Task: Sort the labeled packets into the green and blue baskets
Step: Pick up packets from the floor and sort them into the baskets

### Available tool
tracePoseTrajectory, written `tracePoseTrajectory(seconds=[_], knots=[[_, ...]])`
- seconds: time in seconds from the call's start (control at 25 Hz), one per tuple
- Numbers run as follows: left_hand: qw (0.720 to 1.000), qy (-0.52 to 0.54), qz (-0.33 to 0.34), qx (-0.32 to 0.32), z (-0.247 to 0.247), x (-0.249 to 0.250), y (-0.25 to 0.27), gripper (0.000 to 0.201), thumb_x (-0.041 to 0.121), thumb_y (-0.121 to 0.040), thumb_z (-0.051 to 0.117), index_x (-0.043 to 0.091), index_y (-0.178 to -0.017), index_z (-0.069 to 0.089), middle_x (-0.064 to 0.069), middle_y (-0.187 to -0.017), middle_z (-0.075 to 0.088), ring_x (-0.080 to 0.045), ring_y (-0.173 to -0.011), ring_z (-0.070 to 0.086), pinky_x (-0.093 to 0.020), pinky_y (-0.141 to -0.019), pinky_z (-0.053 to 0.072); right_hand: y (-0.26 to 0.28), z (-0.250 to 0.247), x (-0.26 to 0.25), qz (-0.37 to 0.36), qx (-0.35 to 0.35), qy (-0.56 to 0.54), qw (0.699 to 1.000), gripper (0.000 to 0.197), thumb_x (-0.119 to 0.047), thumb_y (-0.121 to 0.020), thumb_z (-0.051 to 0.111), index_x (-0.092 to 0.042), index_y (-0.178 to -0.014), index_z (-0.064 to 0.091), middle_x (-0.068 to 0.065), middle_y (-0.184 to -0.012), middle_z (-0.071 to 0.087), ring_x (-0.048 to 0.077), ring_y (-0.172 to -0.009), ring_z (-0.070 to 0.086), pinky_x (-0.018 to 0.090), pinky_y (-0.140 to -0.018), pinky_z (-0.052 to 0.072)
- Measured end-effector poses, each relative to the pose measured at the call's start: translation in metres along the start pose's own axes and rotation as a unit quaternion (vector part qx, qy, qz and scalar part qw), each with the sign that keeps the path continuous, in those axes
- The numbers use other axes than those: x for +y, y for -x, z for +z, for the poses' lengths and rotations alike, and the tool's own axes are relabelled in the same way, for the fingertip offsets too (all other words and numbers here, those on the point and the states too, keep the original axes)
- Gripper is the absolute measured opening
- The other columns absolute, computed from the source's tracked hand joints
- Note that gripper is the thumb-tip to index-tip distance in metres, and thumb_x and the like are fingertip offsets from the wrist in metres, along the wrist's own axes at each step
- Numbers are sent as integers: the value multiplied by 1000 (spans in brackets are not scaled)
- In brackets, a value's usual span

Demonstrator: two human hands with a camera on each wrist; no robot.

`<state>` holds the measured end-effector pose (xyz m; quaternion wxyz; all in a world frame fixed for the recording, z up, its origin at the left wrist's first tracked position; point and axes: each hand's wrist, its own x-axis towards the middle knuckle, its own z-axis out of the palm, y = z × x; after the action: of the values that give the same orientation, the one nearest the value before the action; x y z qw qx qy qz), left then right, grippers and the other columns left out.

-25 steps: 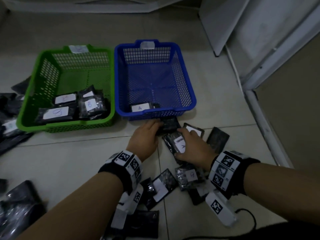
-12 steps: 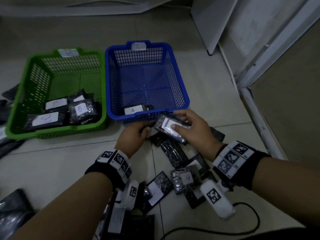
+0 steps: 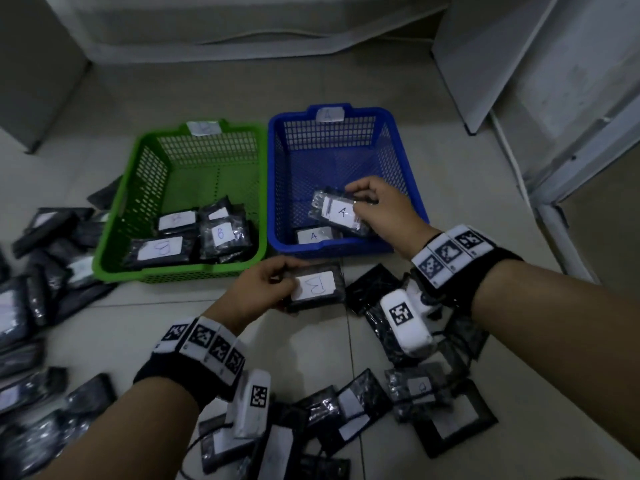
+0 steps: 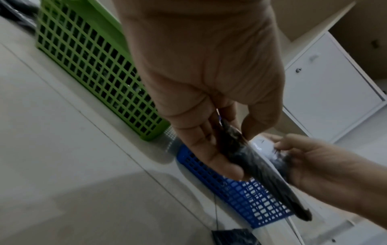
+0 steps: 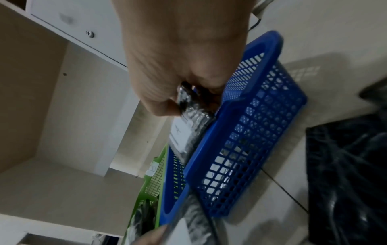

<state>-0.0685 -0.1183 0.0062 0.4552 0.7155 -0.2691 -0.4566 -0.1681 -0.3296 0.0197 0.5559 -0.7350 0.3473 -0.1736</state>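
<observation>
My right hand (image 3: 375, 206) grips a dark packet labeled A (image 3: 337, 213) over the blue basket (image 3: 412, 188), just above another A packet (image 3: 313, 235) lying inside. The right wrist view shows that held packet (image 5: 188, 126) pinched at the blue basket's rim (image 5: 236, 106). My left hand (image 3: 266, 289) holds a dark packet labeled B (image 3: 317, 287) just in front of both baskets, above the floor. The left wrist view shows this packet (image 4: 257, 164) edge-on between thumb and fingers. The green basket (image 3: 114, 216) on the left holds several packets, one marked B (image 3: 221, 233).
Loose dark packets lie on the tiled floor near my wrists (image 3: 360, 407) and in a heap at the left (image 3: 38, 271). A black cable (image 3: 194, 448) runs along the floor below. White cabinet panels (image 3: 519, 64) stand at the back right.
My right hand carried the A packet from the basket's front edge to over its inside. My left hand lifted a B packet off the floor pile. The head view pulled back.
</observation>
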Motion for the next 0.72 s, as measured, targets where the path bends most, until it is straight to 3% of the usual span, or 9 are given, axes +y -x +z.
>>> tracePoseTrajectory(seconds=[0.16, 0.24, 0.32, 0.4, 0.44, 0.52, 0.6, 0.68, 0.72], knots=[[997, 66, 39, 25, -17, 4, 9, 30, -7, -89, 52, 10, -113, 55, -16, -108, 64, -23, -82, 64, -35, -62, 58, -35, 24, 13, 20, -101, 107, 989, 33, 6, -85, 51, -15, -106, 65, 6, -107, 66, 15, -76, 60, 34, -66, 52], [992, 102, 66, 43, -28, 7, 11, 28, -6, -88, 55, 10, -110, 54, -25, -102, 63, -27, -80, 61, -34, -59, 56, -43, 32, 17, 20, -151, 162, 975, 36, 11, -83, 53, -14, -105, 67, 8, -112, 67, 16, -85, 60, 33, -74, 53], [983, 118, 104, 93, -40, 13, 14, 26, -5, -87, 58, 13, -106, 56, -19, -86, 64, -21, -73, 59, -29, -58, 52, -47, 39, 19, 29, -184, 233, 954, 40, 11, -80, 54, -22, -98, 67, 6, -110, 67, 18, -90, 61, 29, -75, 52], [968, 119, 136, 176, -56, 20, 13, 27, -5, -86, 58, 15, -104, 57, -1, -75, 66, -7, -61, 59, -21, -54, 48, -48, 46, 18, 22, -145, 308, 940, 38, 4, -81, 58, -33, -85, 64, 4, -107, 65, 24, -98, 59, 32, -83, 52], [956, 120, 145, 226, -67, 21, 10, 27, -4, -87, 58, 17, -104, 58, 0, -78, 68, -6, -60, 60, -20, -54, 49, -47, 48, 17, 17, -114, 322, 940, 36, -1, -82, 60, -37, -77, 63, 4, -108, 64, 25, -103, 58, 35, -89, 51], [922, 107, 149, 341, -92, 17, 2, 25, 7, -86, 62, 24, -104, 58, -5, -93, 69, -12, -74, 67, -29, -64, 56, -42, 58, 10, 7, -69, 311, 948, 34, -9, -84, 59, -38, -65, 61, 4, -107, 67, 26, -107, 58, 41, -95, 49], [880, 37, 129, 456, -121, 10, -6, 24, 20, -85, 62, 29, -107, 57, -4, -101, 67, -21, -91, 66, -40, -82, 56, -31, 67, 5, -15, -28, 329, 944, 26, -16, -86, 57, -35, -70, 65, 2, -101, 68, 26, -107, 55, 44, -98, 44], [847, -56, 85, 521, -144, 4, -12, 28, 19, -87, 58, 22, -114, 55, -6, -107, 65, -25, -100, 61, -32, -86, 49, -21, 72, 2, -48, -15, 355, 933, 21, -18, -87, 54, -32, -78, 68, 1, -98, 67, 26, -108, 52, 43, -99, 40], [844, -95, 63, 524, -154, 0, -15, 29, 17, -88, 55, 18, -117, 53, -9, -110, 64, -27, -102, 59, -28, -84, 44, -16, 75, 1, -61, -18, 352, 934, 22, -17, -86, 53, -32, -78, 67, 1, -96, 68, 26, -106, 53, 43, -98, 40]])
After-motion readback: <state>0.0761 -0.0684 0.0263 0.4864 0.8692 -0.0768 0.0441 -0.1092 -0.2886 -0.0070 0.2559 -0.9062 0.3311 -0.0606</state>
